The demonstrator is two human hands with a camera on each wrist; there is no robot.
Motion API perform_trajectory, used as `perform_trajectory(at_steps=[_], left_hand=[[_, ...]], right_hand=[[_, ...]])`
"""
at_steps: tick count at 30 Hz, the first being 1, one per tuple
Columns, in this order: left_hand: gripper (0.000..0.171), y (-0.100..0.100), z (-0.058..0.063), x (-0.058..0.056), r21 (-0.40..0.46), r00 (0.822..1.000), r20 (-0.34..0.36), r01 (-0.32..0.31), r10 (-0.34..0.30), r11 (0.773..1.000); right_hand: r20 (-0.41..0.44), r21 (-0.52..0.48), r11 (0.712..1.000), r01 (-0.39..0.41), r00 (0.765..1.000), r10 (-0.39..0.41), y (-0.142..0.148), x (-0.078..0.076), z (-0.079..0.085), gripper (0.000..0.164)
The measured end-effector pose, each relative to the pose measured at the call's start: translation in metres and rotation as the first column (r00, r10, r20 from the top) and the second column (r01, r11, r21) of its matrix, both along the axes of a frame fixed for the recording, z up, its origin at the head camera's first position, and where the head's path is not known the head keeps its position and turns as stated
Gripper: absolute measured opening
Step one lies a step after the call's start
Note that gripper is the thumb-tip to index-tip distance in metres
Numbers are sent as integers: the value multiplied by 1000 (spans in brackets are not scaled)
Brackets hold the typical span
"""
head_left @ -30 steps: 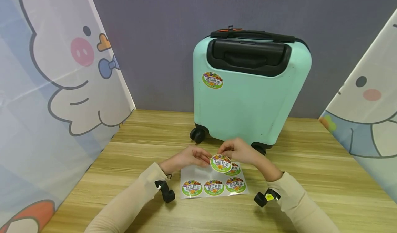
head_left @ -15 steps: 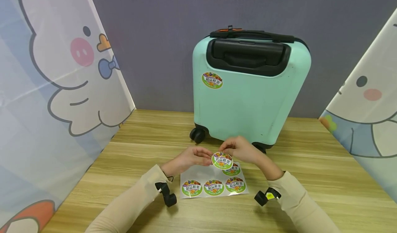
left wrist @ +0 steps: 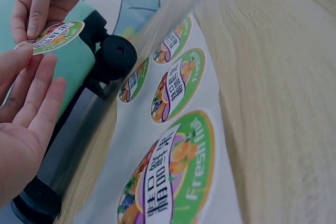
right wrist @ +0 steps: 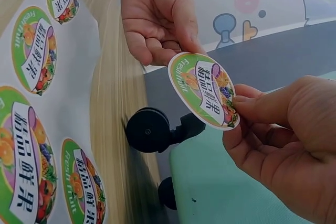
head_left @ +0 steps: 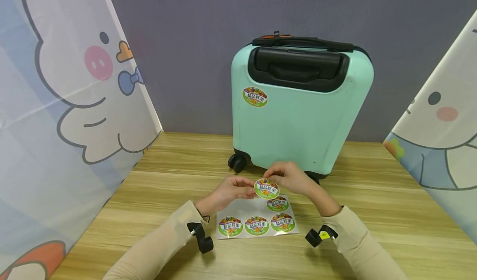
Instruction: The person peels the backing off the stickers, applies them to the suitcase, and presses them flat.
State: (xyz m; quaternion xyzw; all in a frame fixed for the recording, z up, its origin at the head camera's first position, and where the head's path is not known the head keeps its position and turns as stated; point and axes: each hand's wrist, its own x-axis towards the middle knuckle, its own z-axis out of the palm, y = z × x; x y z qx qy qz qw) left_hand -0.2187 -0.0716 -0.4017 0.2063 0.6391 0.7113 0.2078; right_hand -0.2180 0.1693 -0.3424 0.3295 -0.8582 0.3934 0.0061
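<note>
An oval fruit sticker (head_left: 266, 189), green at one end with a white lettered band, is off its backing and up in the air between both hands. My right hand (head_left: 292, 179) pinches its upper edge between thumb and fingers. At the opposite edge, the left hand (head_left: 231, 192) holds it between thumb and index finger, the other fingers loosely bent in the right wrist view [no hold on anything else]. Below lies the white sticker sheet (head_left: 238, 208) with several matching stickers along its front and right. Behind stands a mint-green suitcase (head_left: 287, 126), bearing one such sticker (head_left: 255, 97) at upper left.
The suitcase rests on black wheels (head_left: 237, 162) on the wooden tabletop (head_left: 179, 164). A grey panel (head_left: 186, 56) rises behind it, with cartoon-printed cloths (head_left: 93, 126) at either side. Each wrist carries a small black camera mount (head_left: 201, 237).
The sticker has risen slightly away from the sheet, with both hands moving along. More of the sheet's sticker beneath now shows. The suitcase has stayed in place.
</note>
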Motion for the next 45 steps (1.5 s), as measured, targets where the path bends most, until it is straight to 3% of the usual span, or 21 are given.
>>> perform_trajectory(at_steps=[15,21,33,45], left_hand=[[25,6,8,1,86,996,7,-92,92,992],[24,9,15,0,117,991,-11,-129,132,985],[29,16,40,-5,165,987,-79,-123,137,979],[34,20,60,-6,193,985,-80,-137,155,972]], right_hand=[[-2,-73,997,20,1000,-21,1,-1,10,12],[-3,-134,991,22,1000,-22,3,-1,16,21],[-95,-197,980,10,995,-30,6,-2,42,27],[-165,-226,972,60,981,-99,10,3,61,26]])
